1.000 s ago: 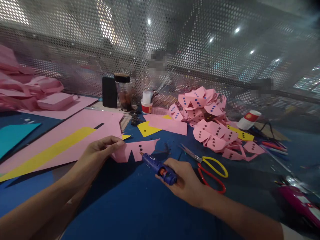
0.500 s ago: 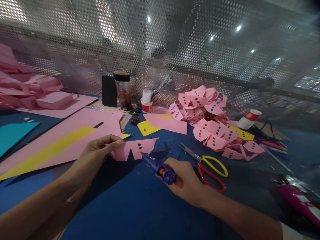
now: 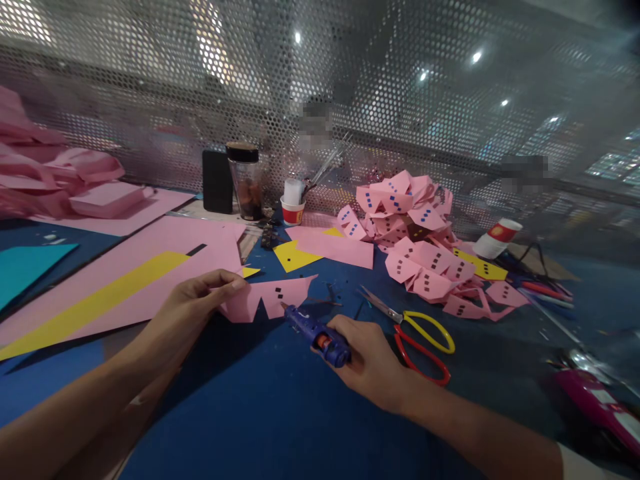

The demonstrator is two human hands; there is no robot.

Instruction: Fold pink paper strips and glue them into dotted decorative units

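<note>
My left hand (image 3: pixel 207 293) pinches the left end of a pink paper piece (image 3: pixel 293 297), which has V-shaped notches along its lower edge and a few small black squares on it. In my right hand (image 3: pixel 367 357) is a blue glue gun (image 3: pixel 320 337), gripped around its handle. The gun's nozzle points up and left, close by the paper just under the black squares; whether it touches I cannot tell. Scissors (image 3: pixel 400 317) with one yellow and one red handle lie partly open beyond my right hand.
Folded pink pieces with dark squares (image 3: pixel 425 267) are heaped at back right. Pink sheets (image 3: pixel 125 293) with a yellow strip (image 3: pixel 105 300) cover the left. A lidded jar (image 3: pixel 246 183), a cup (image 3: pixel 293 212) with tools and yellow paper (image 3: pixel 295 253) stand or lie behind. A magenta tool (image 3: pixel 595 403) sits far right.
Hardly anything differs. Both hands, the paper and the glue gun hold the same places; the whole view has shifted very slightly.
</note>
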